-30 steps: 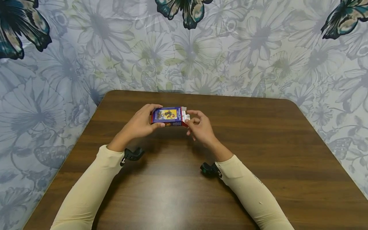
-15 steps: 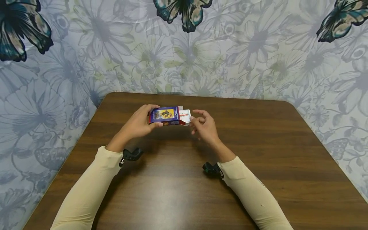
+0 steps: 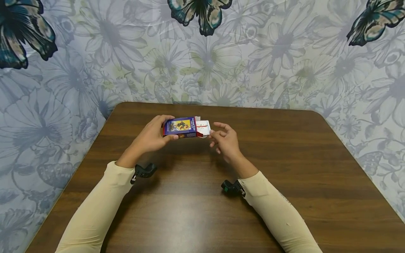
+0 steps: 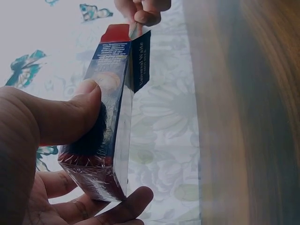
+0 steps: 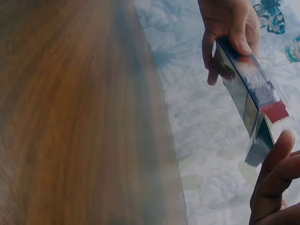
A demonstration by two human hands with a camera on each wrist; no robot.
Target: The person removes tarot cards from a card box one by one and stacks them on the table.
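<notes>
My left hand (image 3: 150, 135) grips a blue tarot deck box (image 3: 180, 126) with a yellow picture panel, held above the table. In the left wrist view the thumb presses one narrow side of the box (image 4: 101, 93) and the fingers pass beneath it. From the box's opened right end a white card (image 3: 203, 127) with small red marks sticks partly out. My right hand (image 3: 226, 142) pinches the card's outer edge between thumb and a finger. A red side flap (image 4: 115, 33) and a dark printed flap (image 4: 141, 61) stand out at that end. The inside of the box is hidden.
A brown wooden table (image 3: 190, 196) lies under both hands, its far edge near the wall. The wall covering (image 3: 209, 66) has pale flowers and dark butterflies. A black wrist device (image 3: 144, 171) sits on the left wrist, and another (image 3: 232, 187) on the right.
The white card has slid out of the box's right end as my right hand drew rightward. My left hand has shifted slightly left, keeping its grip on the box.
</notes>
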